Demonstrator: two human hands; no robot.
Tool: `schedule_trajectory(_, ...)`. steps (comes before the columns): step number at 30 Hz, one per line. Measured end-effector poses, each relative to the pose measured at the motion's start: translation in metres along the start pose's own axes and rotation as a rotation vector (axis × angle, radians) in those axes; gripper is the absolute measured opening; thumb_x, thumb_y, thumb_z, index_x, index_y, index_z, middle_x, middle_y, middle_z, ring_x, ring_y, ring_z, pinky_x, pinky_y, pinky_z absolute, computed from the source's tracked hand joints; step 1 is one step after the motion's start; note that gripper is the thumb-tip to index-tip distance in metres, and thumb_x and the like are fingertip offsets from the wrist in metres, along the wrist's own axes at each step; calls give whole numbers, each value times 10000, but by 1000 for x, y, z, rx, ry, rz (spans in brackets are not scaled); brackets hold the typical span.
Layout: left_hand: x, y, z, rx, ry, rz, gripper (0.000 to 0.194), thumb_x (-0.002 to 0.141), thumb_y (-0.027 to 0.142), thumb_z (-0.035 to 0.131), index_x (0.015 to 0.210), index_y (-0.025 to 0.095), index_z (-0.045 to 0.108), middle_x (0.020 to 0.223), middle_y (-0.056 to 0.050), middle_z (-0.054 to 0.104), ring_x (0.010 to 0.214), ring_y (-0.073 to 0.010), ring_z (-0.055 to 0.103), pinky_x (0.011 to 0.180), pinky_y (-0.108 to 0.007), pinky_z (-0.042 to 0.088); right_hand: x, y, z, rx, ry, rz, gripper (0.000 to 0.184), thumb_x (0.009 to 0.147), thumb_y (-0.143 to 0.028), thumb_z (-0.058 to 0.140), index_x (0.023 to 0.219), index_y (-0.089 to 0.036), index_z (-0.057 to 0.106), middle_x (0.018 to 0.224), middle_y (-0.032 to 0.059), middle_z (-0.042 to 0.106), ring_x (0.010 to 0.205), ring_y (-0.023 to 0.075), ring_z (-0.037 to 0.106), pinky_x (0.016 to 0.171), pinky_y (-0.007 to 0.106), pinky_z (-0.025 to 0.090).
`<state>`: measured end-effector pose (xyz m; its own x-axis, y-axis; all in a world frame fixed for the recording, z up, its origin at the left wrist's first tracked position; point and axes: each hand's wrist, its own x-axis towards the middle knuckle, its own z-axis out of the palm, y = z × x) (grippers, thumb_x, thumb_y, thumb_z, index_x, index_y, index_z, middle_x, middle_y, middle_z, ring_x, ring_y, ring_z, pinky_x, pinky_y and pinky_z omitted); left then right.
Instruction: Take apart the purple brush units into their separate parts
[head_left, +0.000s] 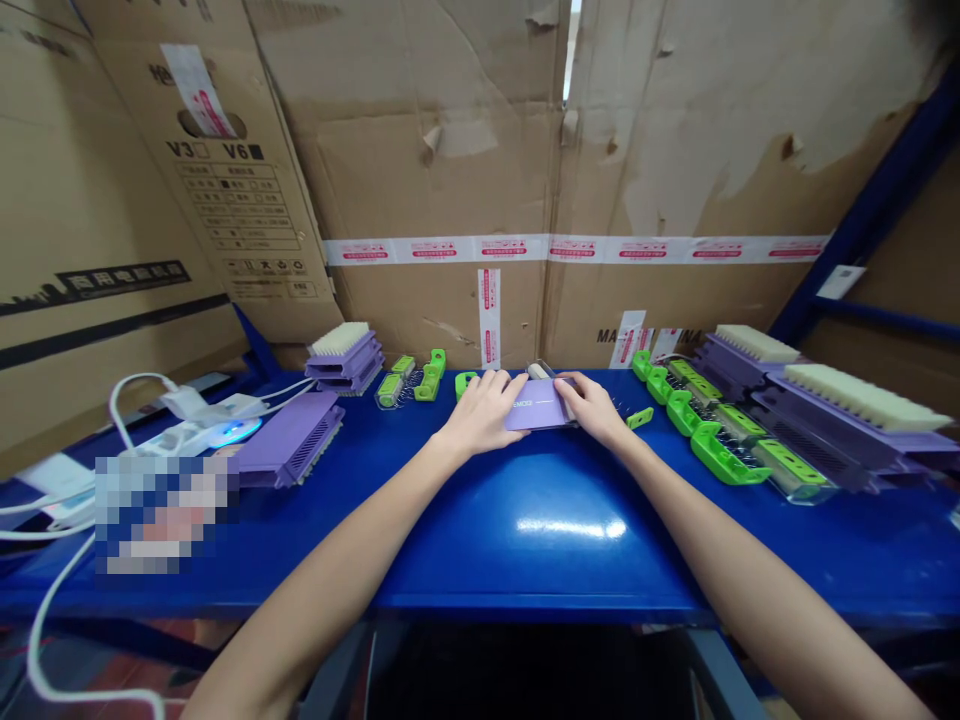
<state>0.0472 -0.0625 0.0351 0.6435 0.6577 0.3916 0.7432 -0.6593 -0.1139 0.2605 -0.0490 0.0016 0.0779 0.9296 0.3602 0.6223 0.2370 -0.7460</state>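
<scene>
Near the back of the blue table, both hands grip a flat purple plastic housing with pale lettering on its face. My left hand lies over its left side, fingers bent along the top edge. On the other end, my right hand closes with its thumb on the face. A small pale cylindrical part shows just behind the housing. Partly hidden green plastic pieces sit close by, one beyond the left hand and another beside the right wrist.
Purple housings with white bristle blocks and a row of green brackets stand at right. More purple housings and green parts lie left, near a power strip with white cables. Cardboard walls the back.
</scene>
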Motion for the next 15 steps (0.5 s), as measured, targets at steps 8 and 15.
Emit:
schedule_trajectory(8,-2,-15,-2,-233,63,-39,759,820,606,552,1390,138,374,1314,-153,503,1218,-276,476,1014,-405,391,-2,-9,-3,148,-115,248,404,894,-446,457,1109,-151,631,822,33,683,543,121,545,432,215,404)
schedule_trajectory(15,-3,-54,2,-231,164,-207,388,975,330,334,1269,150,511,1209,-102,595,1156,-217,526,1009,-359,403,2,3,-14,459,-287,359,258,863,-407,517,842,-159,586,492,-41,484,386,105,424,328,213,294)
